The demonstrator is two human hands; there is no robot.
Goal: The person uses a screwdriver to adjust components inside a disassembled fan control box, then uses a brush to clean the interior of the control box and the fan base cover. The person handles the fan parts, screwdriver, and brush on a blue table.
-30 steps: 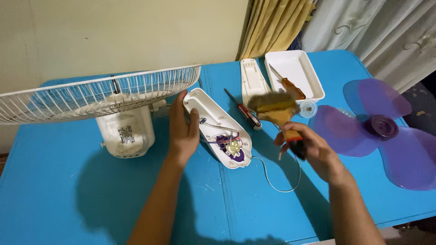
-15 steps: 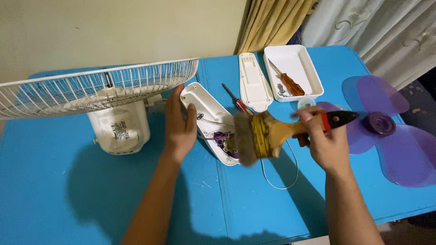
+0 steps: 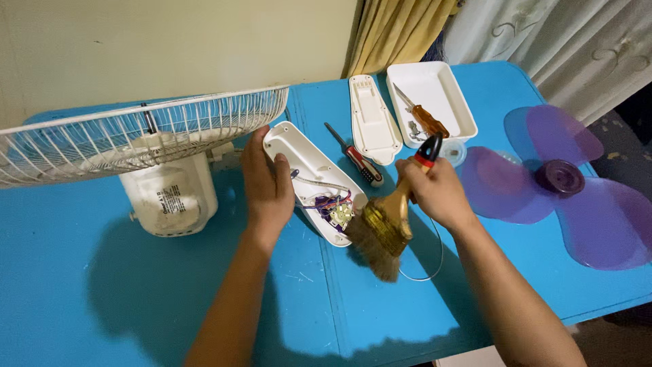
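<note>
The right hand (image 3: 438, 192) has swung the paintbrush (image 3: 384, 228) bristles-down beside the casing (image 3: 309, 173).

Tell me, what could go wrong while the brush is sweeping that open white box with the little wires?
The brush in the right hand sweeps right beside the thin coloured wires in the open white housing; its bristles might snag and tug one loose. The left hand only steadies the housing's edge, so a hard stroke could slide it. A loose thin wire loops on the table near the brush and may catch too.
</note>
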